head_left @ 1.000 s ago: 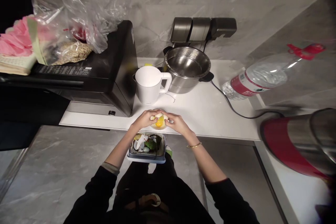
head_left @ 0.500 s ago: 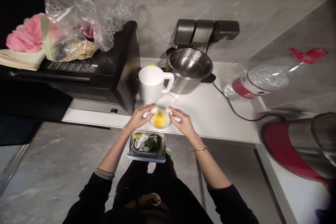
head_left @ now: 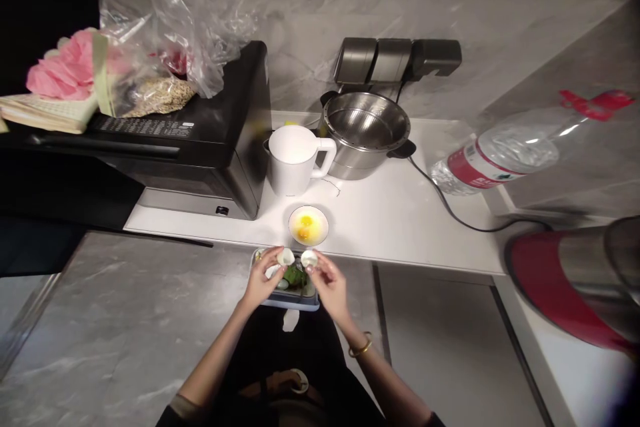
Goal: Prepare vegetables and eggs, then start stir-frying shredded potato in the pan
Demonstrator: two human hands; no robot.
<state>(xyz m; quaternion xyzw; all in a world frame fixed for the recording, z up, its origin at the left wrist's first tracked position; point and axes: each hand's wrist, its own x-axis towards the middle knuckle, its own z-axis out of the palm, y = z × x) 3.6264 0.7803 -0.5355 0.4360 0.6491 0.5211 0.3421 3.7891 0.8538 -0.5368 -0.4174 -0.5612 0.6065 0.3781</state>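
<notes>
On the white counter point(head_left: 400, 227) under a grey marble wall, a bowl point(head_left: 309, 225) holds 2 yolks; left hand point(head_left: 263, 279) and right hand point(head_left: 327, 283) each pinch an eggshell half point(head_left: 285, 256) above the scrap bin point(head_left: 287, 280).

The pot point(head_left: 369, 133) is shiny brushed metal, the jug point(head_left: 295, 160) matt white plastic, the bag point(head_left: 165, 40) clear crinkled plastic, the table point(head_left: 395, 213) smooth white.

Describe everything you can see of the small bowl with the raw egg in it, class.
The small bowl is round, shallow and white, ceramic by its look. It stands upright near the front edge of the white counter, just in front of the white jug. Inside lies raw egg, with orange-yellow yolk toward the left and clear white around it. Nothing touches the bowl: the left hand and right hand are nearer the camera, each holding an eggshell half.
</notes>
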